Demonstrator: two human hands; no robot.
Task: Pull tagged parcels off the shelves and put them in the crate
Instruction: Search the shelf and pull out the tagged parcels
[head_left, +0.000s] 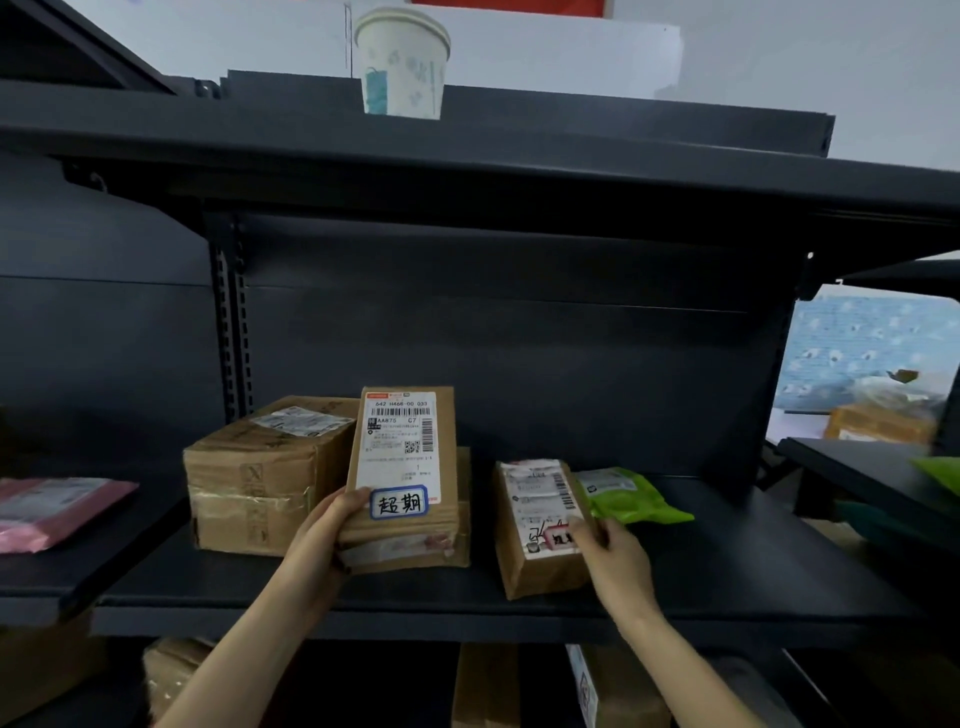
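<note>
Dark metal shelving (519, 603) fills the head-camera view, seen from just in front. On the middle shelf, the left hand (332, 525) grips a flat cardboard parcel (405, 467) by its near left corner, thumb on the front face, tilting it up so its white shipping label faces the camera. A blue-bordered tag (399, 503) with handwritten characters is stuck at the label's near edge, just beside the thumb. This parcel rests on another flat brown box (415, 551) beneath it.

To the left, touching or just beside it, sits a bigger taped cardboard box (260, 478). To the right, a small brown parcel (540, 525) lies flat on the shelf with a red-bordered tag (558, 538) near its front. The right hand (613, 561) rests on this parcel's right side with fingers curled loosely over the tag's edge; whether it truly grips is unclear. A green plastic mailer (628, 493) lies just behind that hand.

Far left, a pink mailer (57, 509) lies on a neighbouring shelf. A white paper cup (402, 62) stands on the top shelf. More cardboard boxes (483, 686) show on the shelf below.
</note>
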